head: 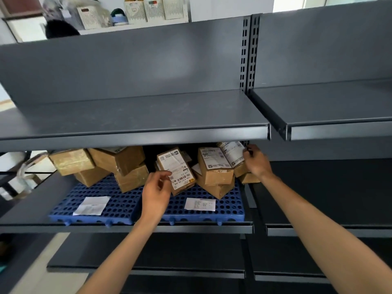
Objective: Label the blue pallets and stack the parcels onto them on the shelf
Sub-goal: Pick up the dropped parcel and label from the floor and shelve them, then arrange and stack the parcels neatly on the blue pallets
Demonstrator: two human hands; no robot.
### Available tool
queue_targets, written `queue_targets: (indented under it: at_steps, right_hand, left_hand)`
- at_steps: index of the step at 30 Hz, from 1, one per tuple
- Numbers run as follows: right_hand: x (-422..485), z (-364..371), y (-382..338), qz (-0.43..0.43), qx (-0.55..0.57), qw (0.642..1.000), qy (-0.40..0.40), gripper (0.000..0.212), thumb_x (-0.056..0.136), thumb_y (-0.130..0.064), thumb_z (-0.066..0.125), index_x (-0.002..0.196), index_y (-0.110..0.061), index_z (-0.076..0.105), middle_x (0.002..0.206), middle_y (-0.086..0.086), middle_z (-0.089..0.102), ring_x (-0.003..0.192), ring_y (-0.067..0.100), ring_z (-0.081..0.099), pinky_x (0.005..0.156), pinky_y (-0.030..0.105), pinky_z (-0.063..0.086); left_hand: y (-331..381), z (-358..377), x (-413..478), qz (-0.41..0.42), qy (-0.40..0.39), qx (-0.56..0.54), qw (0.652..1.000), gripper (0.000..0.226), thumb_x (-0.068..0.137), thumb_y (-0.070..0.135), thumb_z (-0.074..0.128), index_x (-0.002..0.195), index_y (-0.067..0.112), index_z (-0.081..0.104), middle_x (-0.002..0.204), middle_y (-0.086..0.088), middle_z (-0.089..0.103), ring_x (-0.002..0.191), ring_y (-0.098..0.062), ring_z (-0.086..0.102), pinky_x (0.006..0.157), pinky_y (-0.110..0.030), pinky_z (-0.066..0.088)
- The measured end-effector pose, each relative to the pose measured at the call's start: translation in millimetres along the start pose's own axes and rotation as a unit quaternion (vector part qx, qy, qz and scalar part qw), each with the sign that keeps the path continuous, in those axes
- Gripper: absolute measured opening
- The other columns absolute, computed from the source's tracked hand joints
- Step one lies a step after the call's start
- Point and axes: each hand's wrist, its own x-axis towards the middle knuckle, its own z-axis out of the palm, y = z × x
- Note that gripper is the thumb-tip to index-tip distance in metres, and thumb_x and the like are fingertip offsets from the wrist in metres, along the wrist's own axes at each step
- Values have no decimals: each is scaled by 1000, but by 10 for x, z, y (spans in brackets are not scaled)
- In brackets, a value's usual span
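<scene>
Left hand [156,194] pinched the lower left edge of the tilted middle parcel [177,166], thumb on its label; right hand [255,161] gripped the end parcel [232,153] at far right, fingertips hidden behind it. Upper shelf [135,132] cut off the rear box tops; label print was too small to read. Parcels were brown cardboard, taped, white-labelled, heaped askew. Left pallet [118,205] and right pallet [229,209], blue perforated plastic, lay side by side on the middle shelf [191,228], each bearing a white slip [91,205] [200,204]. Plain boxes [118,162] sat on the left pallet; both held parcels were among those on the right.
</scene>
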Motion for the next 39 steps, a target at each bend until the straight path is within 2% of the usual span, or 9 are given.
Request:
queue_targets:
  at_steps: [6,14,17,21,25,30,33,37,39]
  right_hand:
    - [8,23,75,-7,5,1000,-17,49,99,-50,40,139,-21,41,120,12,64,93,25,62,70,28,43]
    - [-193,-120,-17,-29,44,999,4,47,101,-42,40,143,-20,39,135,14,57,119,30,56,89,29,41]
    - [-417,-247,-152,-74,69,992,79,37,100,-24,45,136,-16,48,131,10,59,115,25,57,89,32,47]
    - [-886,-207,-495,-226,70,962,139,28,91,-10,47,111,-16,65,108,-3,64,104,16,56,84,46,51]
    - [-1279,154,-979,-292,81,953,25,24,91,-21,47,105,-23,67,97,-7,67,80,4,57,68,30,47]
    - [-1496,807,-1570,-310,86,941,-108,22,95,-16,53,107,-28,67,97,-19,64,92,0,58,75,22,47]
    - [-1588,1229,-1901,-298,102,934,-167,22,96,-22,52,105,-38,64,90,-17,65,79,0,59,64,15,42]
    - [-1771,1895,-2279,-306,66,914,-260,28,95,-36,50,121,-45,54,115,-35,55,107,-13,52,84,12,41]
    - [-1835,2215,-2426,-294,47,913,-279,40,94,-46,48,133,-49,42,124,-35,45,111,-16,44,88,12,38]
  left_hand:
    - [-3,0,-24,-14,-10,-2,1000,19,95,14,53,100,27,65,107,0,62,77,-16,60,55,-17,44]
    - [-4,17,-60,-19,-25,-14,999,21,96,13,52,101,28,65,104,-5,64,69,-9,50,50,-15,40]
    - [0,8,-92,-16,-21,-13,1000,20,96,12,52,101,26,65,104,-6,64,73,-11,53,54,-11,43]
    - [-12,-100,-122,-11,-24,22,999,18,96,12,52,100,22,66,101,-2,64,70,-7,58,60,-19,42]
    - [-52,-411,-52,-11,0,40,999,19,96,14,52,97,29,65,91,0,65,53,-3,53,49,-17,36]
    - [-194,-969,98,13,64,41,997,28,92,12,54,91,39,61,93,14,61,66,-5,58,55,-15,42]
    - [-406,-1363,197,2,105,53,993,26,90,14,56,106,34,61,91,13,61,77,-2,60,63,-17,43]
    - [-797,-1872,369,-43,190,41,980,50,89,30,63,136,29,47,93,5,63,85,-13,62,71,-32,51]
    - [-1028,-2091,526,-71,214,53,973,68,86,37,68,145,23,37,113,-6,60,104,-24,60,85,-40,52]
